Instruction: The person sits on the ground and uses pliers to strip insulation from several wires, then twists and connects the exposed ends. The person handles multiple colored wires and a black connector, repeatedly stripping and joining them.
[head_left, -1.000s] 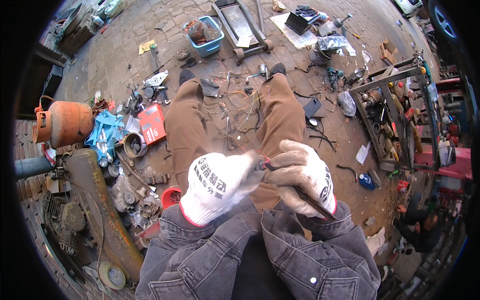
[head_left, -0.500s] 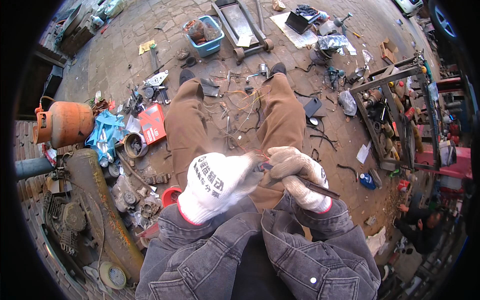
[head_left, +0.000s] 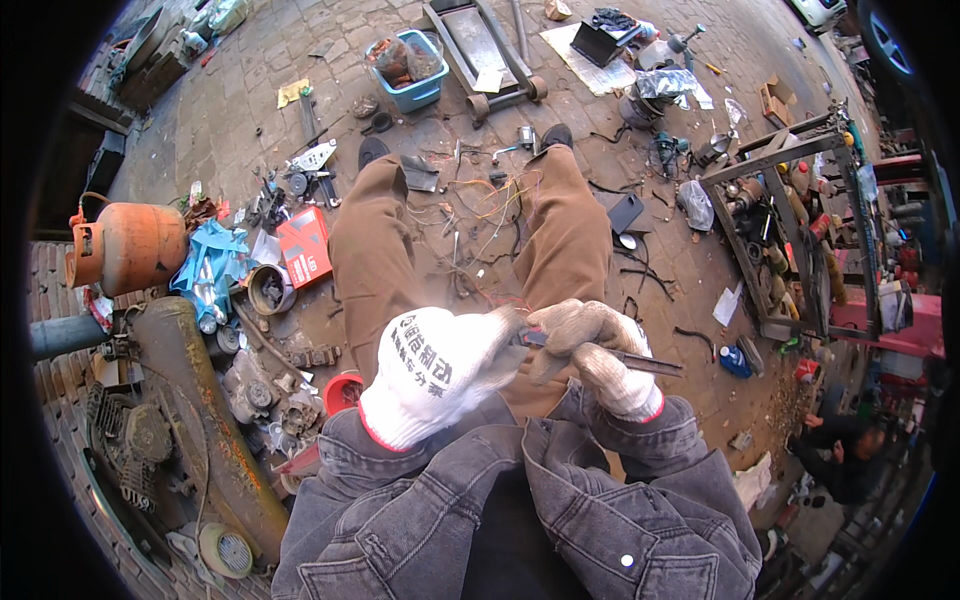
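Note:
Both my hands wear white work gloves and meet above my lap, between my knees. My left hand (head_left: 435, 365) is closed, with thumb and finger pinching a small dark piece (head_left: 533, 338) that has a bit of red on it. My right hand (head_left: 600, 350) is wrapped round a slim dark metal tool (head_left: 652, 367), whose straight end sticks out past the wrist on the right. Its working end is hidden by the fingers, so I cannot tell its exact kind. Thin coloured wires (head_left: 490, 205) trail on the ground between my legs and run up near my hands.
On the left lie an orange gas cylinder (head_left: 145, 245), a red box (head_left: 304, 246) and a rusty metal part (head_left: 200, 400). Ahead are a blue basket (head_left: 415, 95) and a floor jack (head_left: 485, 60). A metal frame (head_left: 780, 200) stands right; another person (head_left: 845, 450) crouches beyond.
My right hand has turned slightly and shifted its fingers. The tool's outer end lies flatter, and the small piece between my hands shows more. The crouching person's arm has moved.

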